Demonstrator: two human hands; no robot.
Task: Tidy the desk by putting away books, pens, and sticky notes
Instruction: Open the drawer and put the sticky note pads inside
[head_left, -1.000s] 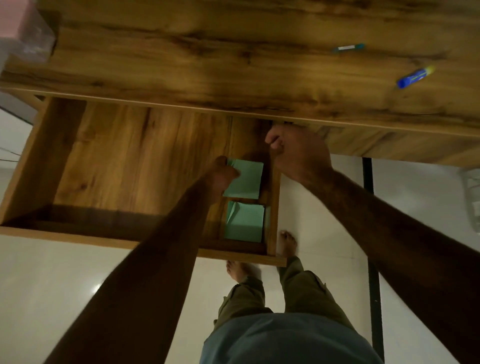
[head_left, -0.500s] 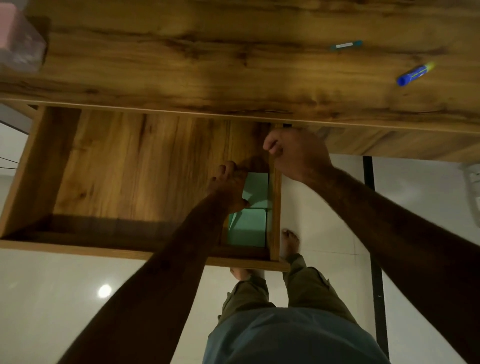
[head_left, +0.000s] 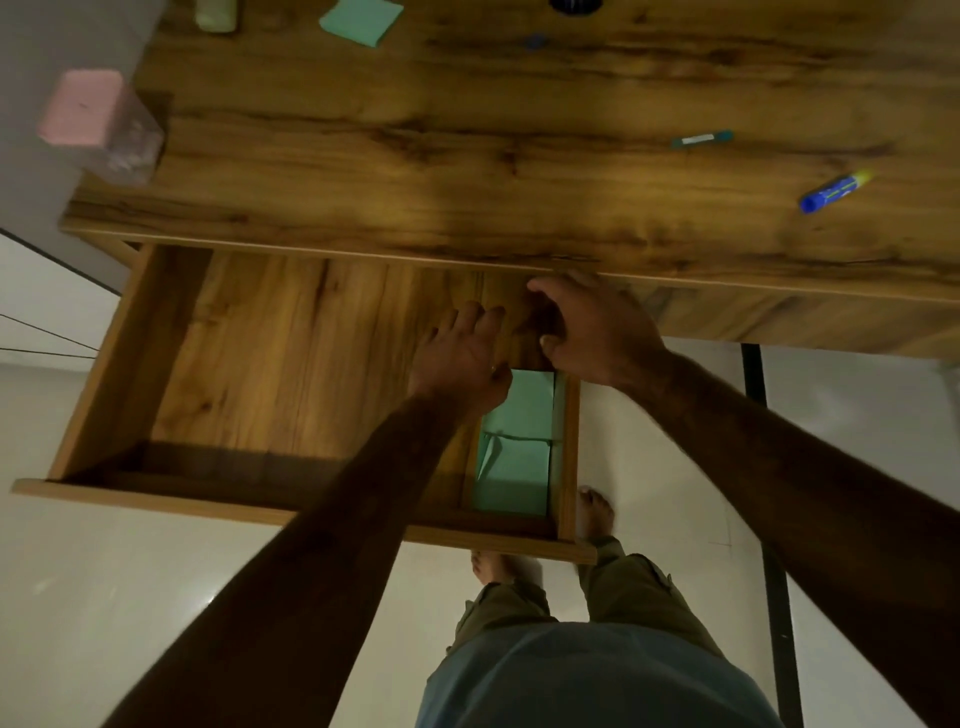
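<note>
Sticky-note stowing in hand: two green pads (head_left: 514, 452) lie in the open drawer's (head_left: 208, 505) narrow right compartment, left hand (head_left: 462, 358) fingers straight and slightly spread beside them, right hand (head_left: 592, 332) fingers curled, grip undeterminable; next move probably calls for reaching the third green pad (head_left: 361, 21) on the desk (head_left: 467, 156).

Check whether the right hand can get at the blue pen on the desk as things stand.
Probably yes: the right hand is in the drawer just under the desk edge; the blue pen lies uncovered on top, nothing between.
</note>
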